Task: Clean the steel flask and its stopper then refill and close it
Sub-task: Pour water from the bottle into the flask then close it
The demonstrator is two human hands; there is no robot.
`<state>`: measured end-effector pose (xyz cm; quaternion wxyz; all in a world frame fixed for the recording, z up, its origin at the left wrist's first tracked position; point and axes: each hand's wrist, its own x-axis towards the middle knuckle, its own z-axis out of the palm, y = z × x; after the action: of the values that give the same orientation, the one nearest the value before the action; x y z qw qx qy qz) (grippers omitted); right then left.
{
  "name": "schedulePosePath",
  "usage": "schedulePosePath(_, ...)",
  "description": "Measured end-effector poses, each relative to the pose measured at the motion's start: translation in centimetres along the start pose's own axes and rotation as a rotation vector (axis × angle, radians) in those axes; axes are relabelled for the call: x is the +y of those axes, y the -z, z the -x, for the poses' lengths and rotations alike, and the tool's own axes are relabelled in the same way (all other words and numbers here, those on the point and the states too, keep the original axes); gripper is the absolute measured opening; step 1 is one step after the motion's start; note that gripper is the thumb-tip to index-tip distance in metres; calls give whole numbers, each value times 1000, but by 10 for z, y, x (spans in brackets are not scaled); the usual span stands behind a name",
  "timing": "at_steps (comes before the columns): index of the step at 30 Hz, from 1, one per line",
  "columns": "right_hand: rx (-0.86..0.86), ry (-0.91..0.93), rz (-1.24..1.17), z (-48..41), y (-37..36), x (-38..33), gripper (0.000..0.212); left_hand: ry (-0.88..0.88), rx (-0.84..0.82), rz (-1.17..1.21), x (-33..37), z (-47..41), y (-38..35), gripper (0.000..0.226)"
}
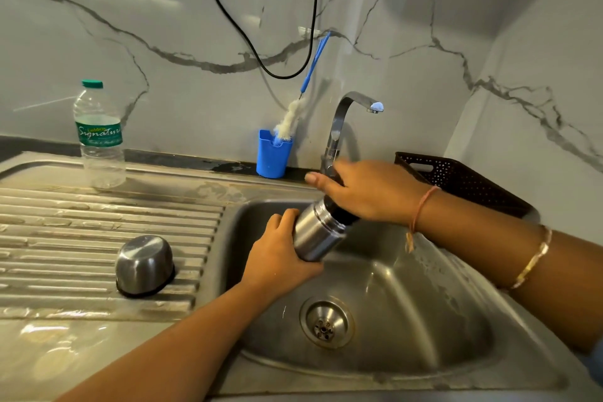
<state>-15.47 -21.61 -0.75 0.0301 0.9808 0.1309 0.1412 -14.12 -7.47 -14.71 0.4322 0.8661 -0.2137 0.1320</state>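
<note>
The steel flask (318,235) is tilted over the sink basin (408,320), its top pointing up and away. My left hand (280,258) grips the flask's lower body. My right hand (362,192) is closed over the flask's top, where a black stopper (341,214) shows under the palm. The flask's steel cup lid (145,264) rests upside down on the ribbed drainboard (81,232) to the left.
The tap (346,117) stands behind the flask with no water running. A blue cup (273,153) holding a bottle brush (293,117) sits at the back. A plastic water bottle (99,137) stands far left. A dark basket (456,179) sits at the right.
</note>
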Motion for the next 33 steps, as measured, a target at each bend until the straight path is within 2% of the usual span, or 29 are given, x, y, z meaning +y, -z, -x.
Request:
schedulePosePath(1,190,168,83,-2,0,5,74,16,16,45,0,-1,2,75)
schedulePosePath(2,289,373,211,-4,-1,10,70,32,33,89,1,-1,3,72)
schedulePosePath(3,332,559,308,-5,-3,15,64,39,46,117,2,-2,3,72)
schedulePosePath(4,335,662,355,-5,-7,19,59,33,49,119,2,-1,3,72)
schedulePosePath(5,337,680,352,-5,-13,20,54,18,43,101,2,0,2,74)
schedulePosePath(7,310,520,265,-2,-17,12,52,-1,20,56,2,2,0,78)
schedulePosePath(9,199,298,244,0,-19,1,49,2,5,45,1,2,-2,79)
schedulePosePath(11,147,236,256,-2,-17,-2,49,5,0,62,0,2,-4,77)
schedulePosePath(14,279,453,303,0,-5,1,61,18,11,184,-1,-2,1,69)
schedulePosePath(17,295,730,363,-1,-1,15,57,-8,-41,252,-5,-5,5,64)
schedulePosePath(20,301,755,244,1,-7,16,48,-40,-107,232,-3,-2,2,67)
schedulePosePath(23,352,533,163,5,-14,9,40,-17,-63,217,3,2,-5,68)
schedulePosePath(26,228,211,166,7,-12,-5,37,-2,0,193,3,3,-7,69)
schedulePosePath(28,186,167,200,6,-12,-9,34,-6,-7,190,3,2,-4,69)
schedulePosePath(30,208,245,167,7,-7,-11,39,-5,-31,221,3,2,0,66)
schedulePosePath(33,272,618,245,3,1,-3,52,-19,-82,257,2,1,3,65)
